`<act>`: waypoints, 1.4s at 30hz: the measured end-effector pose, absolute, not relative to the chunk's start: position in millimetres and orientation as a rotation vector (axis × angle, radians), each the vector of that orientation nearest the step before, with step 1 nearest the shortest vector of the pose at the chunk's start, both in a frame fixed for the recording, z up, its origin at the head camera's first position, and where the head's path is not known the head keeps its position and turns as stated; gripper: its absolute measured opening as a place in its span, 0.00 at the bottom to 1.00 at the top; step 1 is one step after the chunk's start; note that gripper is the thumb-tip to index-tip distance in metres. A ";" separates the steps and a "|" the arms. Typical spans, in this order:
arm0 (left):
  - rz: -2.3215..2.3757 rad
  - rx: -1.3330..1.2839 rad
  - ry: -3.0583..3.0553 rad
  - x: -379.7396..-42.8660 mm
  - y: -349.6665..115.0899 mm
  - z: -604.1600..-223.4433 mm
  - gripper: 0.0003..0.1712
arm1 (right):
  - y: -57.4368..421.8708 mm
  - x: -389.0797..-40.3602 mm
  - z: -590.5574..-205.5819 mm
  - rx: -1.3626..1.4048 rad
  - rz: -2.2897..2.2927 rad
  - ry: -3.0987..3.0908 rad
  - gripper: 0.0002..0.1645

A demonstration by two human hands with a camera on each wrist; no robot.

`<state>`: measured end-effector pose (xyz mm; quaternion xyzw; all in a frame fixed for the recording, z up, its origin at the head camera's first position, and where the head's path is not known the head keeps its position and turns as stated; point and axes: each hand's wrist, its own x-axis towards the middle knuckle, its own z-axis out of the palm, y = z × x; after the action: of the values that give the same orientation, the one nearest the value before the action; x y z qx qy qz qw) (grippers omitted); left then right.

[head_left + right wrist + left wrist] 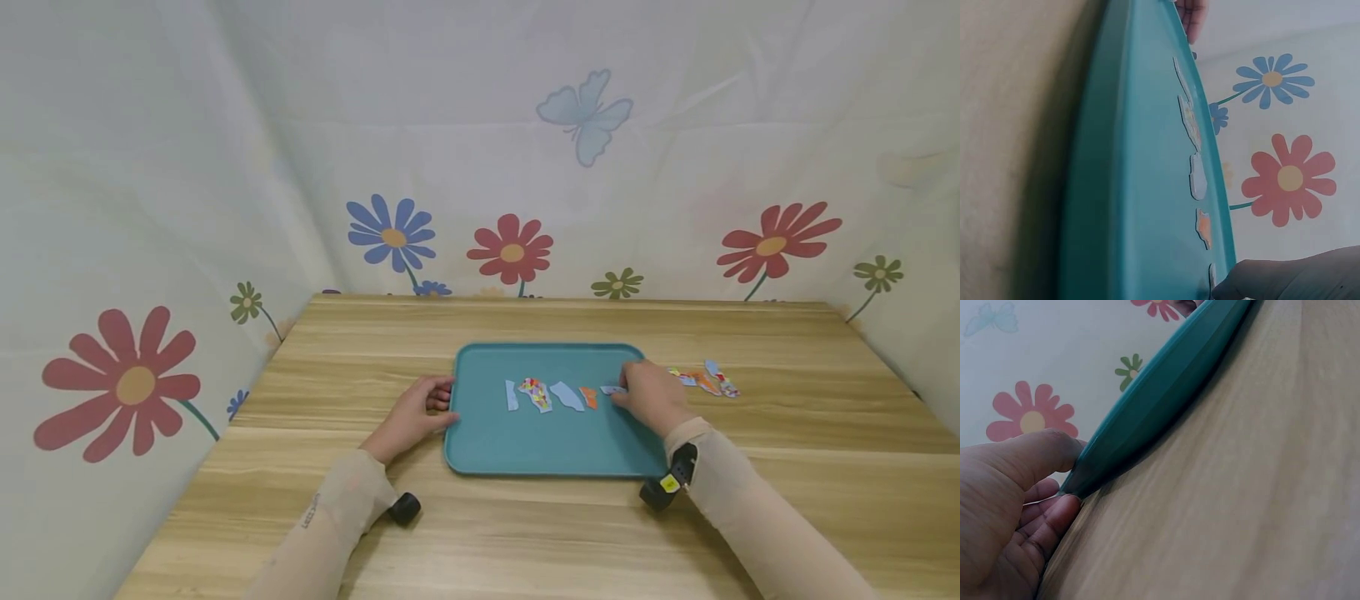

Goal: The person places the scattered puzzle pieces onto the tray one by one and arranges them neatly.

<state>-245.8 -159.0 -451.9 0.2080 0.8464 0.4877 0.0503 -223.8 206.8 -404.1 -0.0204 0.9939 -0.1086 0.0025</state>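
The left hand (412,414) is pinching the left edge of the blue-green tray (540,450). The right hand (654,396) is pinching a small pale piece (609,389) toward the tray's right side. Four more flat pieces (567,396) are lying in a row to its left. Other bright pieces (707,381) are sitting on the wooden table (525,533), right of the tray. A flowery cloth (450,125) is hanging at the far side.

wood-grain table (525,533) | on it: teal tray (540,442) | right of tray: colourful cut pieces (707,382)
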 end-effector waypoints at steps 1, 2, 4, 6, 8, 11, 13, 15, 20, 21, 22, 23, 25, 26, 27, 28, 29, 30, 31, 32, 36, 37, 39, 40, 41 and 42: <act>1.485 0.632 2.577 -246.0 -159.2 -452.4 0.34 | 207.2 -224.0 -404.3 -0.071 -0.343 3.119 0.14; 1.488 0.631 2.574 -246.2 -159.2 -452.8 0.34 | 207.7 -224.2 -404.4 -0.077 -0.344 3.122 0.14; 1.494 0.630 2.571 -246.6 -159.4 -453.7 0.34 | 208.6 -224.0 -403.8 -0.105 -0.348 3.131 0.14; 1.500 0.632 2.570 -246.8 -159.5 -454.2 0.34 | 210.3 -223.9 -403.4 -0.133 -0.352 3.145 0.15; 1.500 0.634 2.572 -246.7 -159.5 -454.0 0.34 | 211.6 -223.2 -401.8 -0.151 -0.359 3.155 0.15; 1.493 0.635 2.579 -245.7 -159.3 -452.6 0.33 | 213.4 -222.9 -399.3 -0.163 -0.357 3.157 0.16; 1.487 0.634 2.582 -244.9 -159.1 -451.2 0.34 | 214.1 -222.9 -397.3 -0.161 -0.353 3.149 0.16; 1.487 0.633 2.584 -244.0 -158.8 -450.1 0.34 | 214.7 -222.8 -395.1 -0.165 -0.342 3.142 0.16; 1.484 0.631 2.588 -243.4 -158.6 -450.0 0.34 | 217.6 -220.5 -389.2 -0.183 -0.340 3.138 0.15; 1.484 0.630 2.587 -243.5 -158.6 -450.3 0.34 | 218.7 -219.8 -388.2 -0.191 -0.341 3.139 0.15; 1.483 0.631 2.586 -243.7 -158.7 -450.6 0.34 | 219.9 -219.1 -387.3 -0.203 -0.347 3.140 0.15; 1.485 0.629 2.584 -243.8 -158.6 -450.8 0.34 | 221.1 -218.5 -386.5 -0.219 -0.349 3.145 0.15; 1.486 0.625 2.581 -244.2 -158.4 -451.3 0.34 | 223.6 -217.1 -384.6 -0.245 -0.366 3.146 0.15; 1.487 0.625 2.582 -244.2 -158.2 -451.2 0.34 | 224.8 -216.7 -384.0 -0.253 -0.377 3.146 0.15; 1.486 0.625 2.582 -244.3 -158.2 -451.0 0.34 | 226.7 -216.5 -384.0 -0.265 -0.385 3.148 0.15; 1.486 0.625 2.583 -244.3 -158.0 -450.8 0.34 | 228.1 -215.9 -383.2 -0.270 -0.392 3.150 0.16; 1.486 0.625 2.584 -244.1 -157.9 -450.2 0.34 | 229.6 -215.4 -382.5 -0.274 -0.396 3.152 0.16; 1.486 0.628 2.586 -243.9 -157.8 -449.7 0.34 | 231.3 -215.0 -381.8 -0.274 -0.400 3.150 0.16; 1.482 0.628 2.590 -243.5 -157.9 -449.1 0.34 | 233.0 -214.7 -381.1 -0.278 -0.399 3.153 0.16; 1.480 0.631 2.592 -243.0 -158.0 -448.5 0.34 | 234.8 -214.3 -380.5 -0.278 -0.399 3.155 0.17; 1.472 0.623 2.598 -241.5 -157.6 -446.9 0.34 | 241.9 -213.2 -377.4 -0.267 -0.409 3.158 0.16; 1.470 0.618 2.599 -241.4 -157.5 -446.8 0.34 | 243.5 -212.7 -376.5 -0.264 -0.417 3.156 0.16; 1.469 0.612 2.598 -241.4 -157.1 -446.6 0.34 | 247.2 -212.1 -375.8 -0.236 -0.436 3.144 0.16; 1.463 0.618 2.602 -241.1 -157.1 -446.3 0.34 | 249.2 -212.0 -375.8 -0.227 -0.443 3.138 0.17; 1.463 0.615 2.602 -241.0 -156.9 -445.9 0.34 | 251.3 -211.9 -375.8 -0.221 -0.448 3.131 0.17; 1.463 0.615 2.603 -241.0 -157.0 -445.7 0.34 | 253.4 -212.1 -376.0 -0.214 -0.455 3.127 0.18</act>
<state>-241.0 -157.0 -445.7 0.2015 0.8529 0.4794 0.0462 -212.1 253.4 -376.0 -0.0675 0.9872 -0.1438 -0.0127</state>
